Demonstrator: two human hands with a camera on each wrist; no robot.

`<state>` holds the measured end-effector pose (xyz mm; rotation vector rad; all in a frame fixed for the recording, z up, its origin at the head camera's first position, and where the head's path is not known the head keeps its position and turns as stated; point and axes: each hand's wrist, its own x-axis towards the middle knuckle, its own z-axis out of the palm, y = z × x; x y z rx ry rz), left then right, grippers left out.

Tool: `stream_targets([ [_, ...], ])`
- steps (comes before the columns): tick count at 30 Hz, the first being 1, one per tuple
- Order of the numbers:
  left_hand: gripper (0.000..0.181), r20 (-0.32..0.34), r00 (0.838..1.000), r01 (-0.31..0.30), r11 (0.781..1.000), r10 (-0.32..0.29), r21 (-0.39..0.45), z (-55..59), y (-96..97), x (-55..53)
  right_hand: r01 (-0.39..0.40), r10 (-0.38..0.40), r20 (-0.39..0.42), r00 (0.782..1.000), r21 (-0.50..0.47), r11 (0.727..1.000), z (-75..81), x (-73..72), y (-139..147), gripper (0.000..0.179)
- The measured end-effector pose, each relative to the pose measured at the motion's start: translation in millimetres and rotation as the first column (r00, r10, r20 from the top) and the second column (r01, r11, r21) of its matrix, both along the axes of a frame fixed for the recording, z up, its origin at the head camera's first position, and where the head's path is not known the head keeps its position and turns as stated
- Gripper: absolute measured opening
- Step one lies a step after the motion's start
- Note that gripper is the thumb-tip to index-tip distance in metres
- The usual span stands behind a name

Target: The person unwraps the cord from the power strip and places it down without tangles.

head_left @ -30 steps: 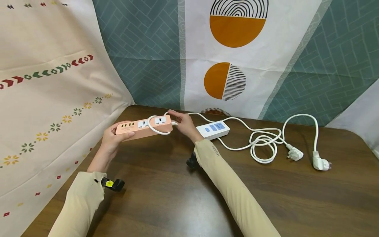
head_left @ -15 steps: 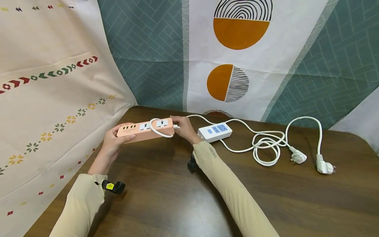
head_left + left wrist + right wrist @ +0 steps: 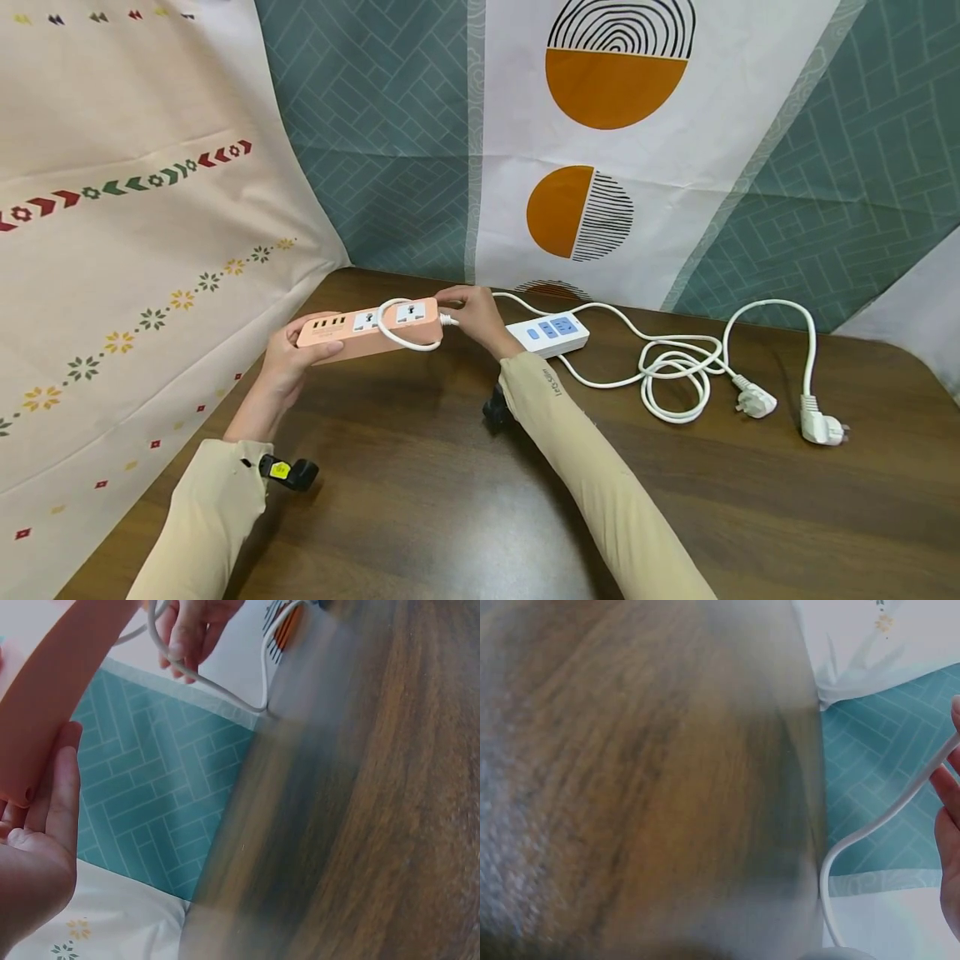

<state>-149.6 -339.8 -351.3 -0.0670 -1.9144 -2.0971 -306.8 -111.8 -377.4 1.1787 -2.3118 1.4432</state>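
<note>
A peach power strip (image 3: 375, 340) with white sockets and several USB ports is held up above the table, slightly tilted. My left hand (image 3: 285, 357) grips its left end, thumb on the front side and fingers behind. One turn of its white cord (image 3: 407, 342) wraps around the right part of the strip. Just past the strip's right end, my right hand (image 3: 480, 321) holds the cord. In the right wrist view the cord (image 3: 870, 829) runs up between thumb and fingers (image 3: 949, 799). The strip's far side is hidden in the head view.
A white power strip (image 3: 558, 337) with blue sockets lies behind my right wrist, partly covered. White cord coils (image 3: 675, 387) and two plugs, one nearer (image 3: 822, 427) and one farther (image 3: 756, 400), lie to the right on the wooden table (image 3: 420, 500). Patterned cloth (image 3: 375, 167) hangs behind and left.
My right hand dipped behind the peach strip's right end, then rose a little and moved right. The left hand keeps its grip. The head view has shifted slightly.
</note>
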Motion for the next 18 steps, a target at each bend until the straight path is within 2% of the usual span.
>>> stream_targets([
  [5, 0.039, -0.01, 1.0, 0.024, 0.999, -0.024, 0.035, -0.8, -0.5, 0.2, -0.003, 0.003, 0.018, 1.0, -0.01, 1.0, 2.9, -0.4, 0.0, 0.018],
  [8, 0.039, -0.015, 1.0, 0.016, 0.999, -0.015, 0.051, -1.5, -0.2, 0.6, -0.013, 0.013, 0.018, 1.0, -0.009, 1.0, 2.6, -0.9, -1.1, 0.018],
  [18, 0.037, -0.015, 0.999, -0.033, 0.996, 0.034, 0.077, -1.5, 1.4, -2.9, -0.041, 0.036, 0.093, 0.995, 0.051, 0.998, -2.9, 3.3, 8.0, 0.014],
])
